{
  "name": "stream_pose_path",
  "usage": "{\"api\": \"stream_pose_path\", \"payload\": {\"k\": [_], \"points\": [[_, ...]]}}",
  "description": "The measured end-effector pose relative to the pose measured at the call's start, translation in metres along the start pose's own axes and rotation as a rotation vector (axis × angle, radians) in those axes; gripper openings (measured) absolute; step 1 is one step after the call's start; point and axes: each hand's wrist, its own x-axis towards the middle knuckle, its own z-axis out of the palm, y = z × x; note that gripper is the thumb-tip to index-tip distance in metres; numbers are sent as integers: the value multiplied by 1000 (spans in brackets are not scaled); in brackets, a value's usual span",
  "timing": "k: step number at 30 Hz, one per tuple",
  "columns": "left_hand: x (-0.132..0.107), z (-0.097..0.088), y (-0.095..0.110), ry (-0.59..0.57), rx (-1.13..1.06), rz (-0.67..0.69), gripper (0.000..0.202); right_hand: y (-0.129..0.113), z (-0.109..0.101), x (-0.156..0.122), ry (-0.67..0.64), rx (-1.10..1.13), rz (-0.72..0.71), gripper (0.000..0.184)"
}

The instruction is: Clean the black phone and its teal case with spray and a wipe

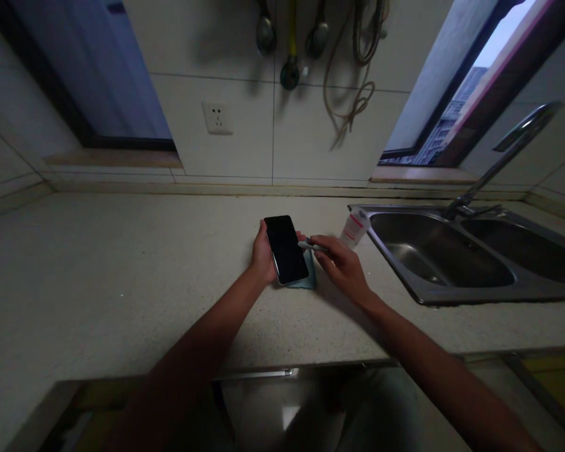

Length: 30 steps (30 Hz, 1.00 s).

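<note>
My left hand (pixel 262 254) is closed around a smartphone (pixel 286 248) with a dark screen, thumb along its left edge and fingertips showing at the right. The phone is tilted, screen facing up, over the counter. In my right hand (pixel 341 267) is a slim pale stick-like tool (pixel 311 245), pinched between the fingers. Its tip is at the phone's right edge; whether it touches, I cannot tell, and its exact kind is too blurred to make out. A blue-green cloth (pixel 309 279) lies partly hidden beneath the phone. Just beyond my right hand is a clear bottle with pink print (pixel 355 227).
A double steel sink (pixel 419 300) with a tall faucet (pixel 503 163) is set into the pale counter (pixel 169 270) at the right. Ladles (pixel 266 32) and a coiled hose (pixel 368 37) hang on the tiled wall above. A socket (pixel 217 118) is on the wall.
</note>
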Motion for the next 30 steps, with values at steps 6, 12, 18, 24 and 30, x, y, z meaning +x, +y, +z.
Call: {"api": "stream_pose_path", "payload": {"k": [6,12,18,24,30], "points": [[-4,3,-9,-34,98,-68,80,-3,11,-7,-283,-111,-367,37],[-5,2,-9,-25,123,-37,78,-15,8,-9,-547,71,-459,32],[-5,2,-11,-93,123,-44,75,-17,0,-4,-159,-46,-292,35],[-9,5,-13,-115,155,-64,77,-6,-3,2,-132,-263,-364,27],[-3,-1,-10,-120,120,-79,78,-8,2,-1,-578,-63,-550,18]]}}
